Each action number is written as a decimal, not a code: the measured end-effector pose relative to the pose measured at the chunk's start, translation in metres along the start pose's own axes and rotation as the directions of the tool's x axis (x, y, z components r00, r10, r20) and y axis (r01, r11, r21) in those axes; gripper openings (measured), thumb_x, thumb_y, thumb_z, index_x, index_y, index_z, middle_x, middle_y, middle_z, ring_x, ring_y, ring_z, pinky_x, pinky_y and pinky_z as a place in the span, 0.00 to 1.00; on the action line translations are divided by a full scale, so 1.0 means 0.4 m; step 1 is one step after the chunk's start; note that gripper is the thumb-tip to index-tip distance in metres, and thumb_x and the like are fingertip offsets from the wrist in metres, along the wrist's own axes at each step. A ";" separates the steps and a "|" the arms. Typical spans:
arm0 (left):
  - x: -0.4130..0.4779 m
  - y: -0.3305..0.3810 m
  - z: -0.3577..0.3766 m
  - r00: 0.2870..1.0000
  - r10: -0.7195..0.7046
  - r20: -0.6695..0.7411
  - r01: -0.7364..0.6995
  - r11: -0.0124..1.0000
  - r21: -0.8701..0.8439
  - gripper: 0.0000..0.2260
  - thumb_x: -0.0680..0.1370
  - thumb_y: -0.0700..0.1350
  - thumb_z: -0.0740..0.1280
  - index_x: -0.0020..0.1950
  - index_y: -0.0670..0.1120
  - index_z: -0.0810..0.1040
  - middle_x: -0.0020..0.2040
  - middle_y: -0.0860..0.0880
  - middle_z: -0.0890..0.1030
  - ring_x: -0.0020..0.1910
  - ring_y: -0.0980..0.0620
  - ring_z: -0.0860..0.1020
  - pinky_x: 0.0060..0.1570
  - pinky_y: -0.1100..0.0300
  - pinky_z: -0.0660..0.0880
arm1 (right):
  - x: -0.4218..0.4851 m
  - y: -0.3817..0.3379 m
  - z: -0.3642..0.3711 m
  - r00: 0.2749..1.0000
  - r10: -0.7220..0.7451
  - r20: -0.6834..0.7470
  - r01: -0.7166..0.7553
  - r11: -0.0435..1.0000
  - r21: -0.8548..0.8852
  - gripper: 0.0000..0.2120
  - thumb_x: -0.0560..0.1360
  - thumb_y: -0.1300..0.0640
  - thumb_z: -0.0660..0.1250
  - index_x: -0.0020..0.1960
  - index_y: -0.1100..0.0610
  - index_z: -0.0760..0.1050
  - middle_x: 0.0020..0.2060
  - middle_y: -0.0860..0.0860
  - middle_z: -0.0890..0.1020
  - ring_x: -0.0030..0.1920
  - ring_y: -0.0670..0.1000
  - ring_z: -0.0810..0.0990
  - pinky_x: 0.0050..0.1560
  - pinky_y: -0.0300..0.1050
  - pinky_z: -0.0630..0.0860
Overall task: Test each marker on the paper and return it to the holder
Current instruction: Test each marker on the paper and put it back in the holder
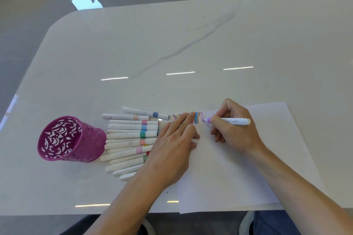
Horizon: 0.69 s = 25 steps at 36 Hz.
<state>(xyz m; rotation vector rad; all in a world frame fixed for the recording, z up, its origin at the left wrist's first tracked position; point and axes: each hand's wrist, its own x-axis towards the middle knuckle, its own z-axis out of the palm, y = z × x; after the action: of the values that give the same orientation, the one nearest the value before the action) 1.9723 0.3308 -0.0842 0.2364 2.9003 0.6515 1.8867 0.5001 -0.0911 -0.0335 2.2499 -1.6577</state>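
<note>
1. Glossy white marble-patterned table (191, 44) carries the whole job. One white sheet of paper (238, 168) lies on its near right part and reaches the near edge.
2. My right hand (233, 131) is clamped on one white-barrelled marker with a lilac tip (236, 121), fingers curled round it close to the tip. The tip touches the paper at the right end of a row of coloured wavy test strokes (197, 119).
3. My left hand (172, 149) lies flat with fingers straight and close together. It presses on the left part of the sheet. Its fingertips cover part of the strokes, and the hand covers the near ends of the loose markers.
4. Step in hand, as I judge it: lay down the lilac test stroke.
   - Use light, even pressure.
   - Draw a short wave just beside the last stroke, not over it, so the colour reads cleanly.
   - Press down with the flat hand so the sheet does not slide on the glossy top.
5. One purple perforated cup-shaped holder (89, 139) sits left of the pile, just beside the marker ends. No marker shows inside it, so every return appears to be outstanding.
6. Count:
   - Sheets: one.
   - Holders: one.
   - Marker in hand: one.
   - White loose markers with coloured bands (126, 135): about fourteen, lying side by side between holder and paper. My hand hides some, so this figure is approximate.
   - Strokes: I cannot count them, as fingers hide some.
</note>
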 end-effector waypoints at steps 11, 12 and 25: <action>-0.007 0.005 0.001 0.994 -0.037 -0.107 0.028 0.996 -0.087 0.06 0.82 0.42 0.62 0.58 0.48 0.75 0.78 0.52 0.63 0.76 0.55 0.59 0.76 0.61 0.52 | -0.012 -0.023 -0.035 0.999 -0.017 -0.046 0.025 0.981 0.191 0.06 0.77 0.65 0.70 0.47 0.63 0.73 0.32 0.60 0.82 0.28 0.57 0.78 0.27 0.43 0.73; -0.009 0.006 -0.002 0.992 -0.049 -0.119 0.037 0.995 -0.096 0.06 0.82 0.42 0.63 0.58 0.48 0.75 0.77 0.52 0.65 0.75 0.55 0.61 0.74 0.64 0.52 | -0.016 -0.025 -0.037 0.999 -0.018 -0.047 0.026 0.983 0.184 0.05 0.77 0.65 0.71 0.48 0.63 0.74 0.32 0.59 0.83 0.28 0.57 0.78 0.28 0.43 0.73; -0.052 0.060 -0.043 0.926 -0.343 -0.158 0.286 0.910 -0.300 0.07 0.83 0.53 0.61 0.56 0.58 0.77 0.42 0.61 0.78 0.43 0.61 0.76 0.43 0.72 0.70 | -0.112 -0.032 -0.031 0.996 0.004 -0.084 0.005 0.993 0.115 0.04 0.75 0.59 0.75 0.41 0.58 0.85 0.35 0.56 0.85 0.32 0.54 0.83 0.33 0.46 0.79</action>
<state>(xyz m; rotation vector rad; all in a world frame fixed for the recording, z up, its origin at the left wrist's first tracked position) 1.9923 0.3412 -0.0559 -0.3519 2.8906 1.0526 1.9230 0.5173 -0.0642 0.0648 2.2097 -1.8179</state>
